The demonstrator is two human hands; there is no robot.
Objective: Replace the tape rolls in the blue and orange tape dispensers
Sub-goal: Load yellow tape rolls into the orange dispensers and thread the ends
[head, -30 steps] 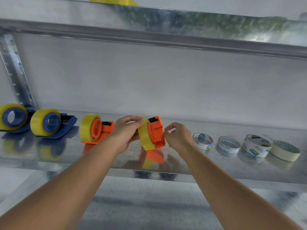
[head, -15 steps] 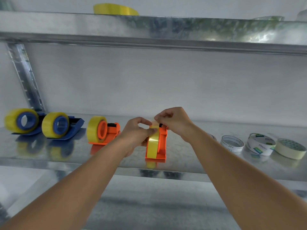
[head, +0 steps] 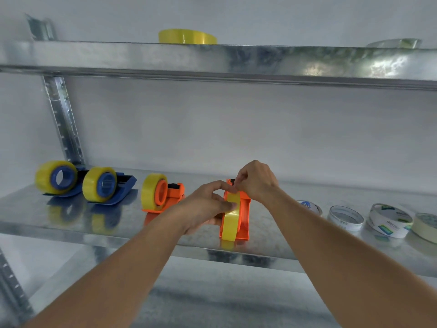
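An orange tape dispenser (head: 244, 217) with a yellow tape roll (head: 230, 221) stands on the metal shelf (head: 71, 223), its end facing me. My left hand (head: 208, 209) grips the roll and dispenser from the left side. My right hand (head: 256, 183) pinches the tape end at the dispenser's top, by the cutter. A second orange dispenser (head: 163, 196) with a yellow roll stands to the left. Two blue dispensers (head: 104, 185) (head: 59, 178), each loaded with a yellow roll, sit at the far left.
Several loose tape rolls lie on the shelf to the right: two whitish ones (head: 345, 217) (head: 387, 223), a cream one (head: 425, 224) and one (head: 309, 207) partly behind my right arm. A yellow roll (head: 186, 36) and a clear roll (head: 395, 43) rest on the upper shelf.
The orange dispenser was turned end-on and set upright on the shelf. My right hand rose from its side to the top and now pinches the tape end. The view tilted upward.
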